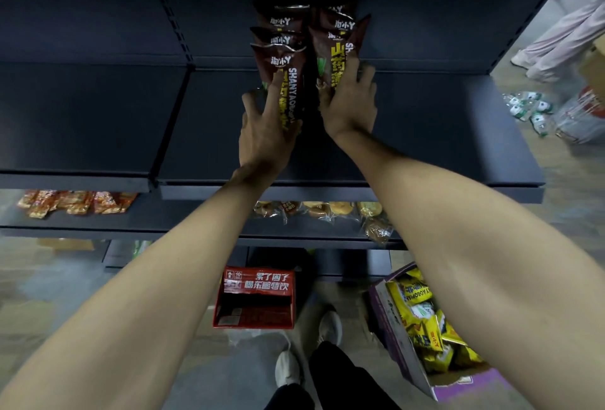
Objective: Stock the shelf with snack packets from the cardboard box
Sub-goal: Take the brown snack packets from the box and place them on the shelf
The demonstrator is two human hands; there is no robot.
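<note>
Seemingly left grip (pixel 265 130) and right grip (pixel 349 105), spread flat and clasping nothing, pressed the packets (pixel 284 58), which needed an even push to stand straight on the shelf (pixel 425 134).

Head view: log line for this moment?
left hand pressing left packets | right hand on right packets | box floor, part-full
</note>
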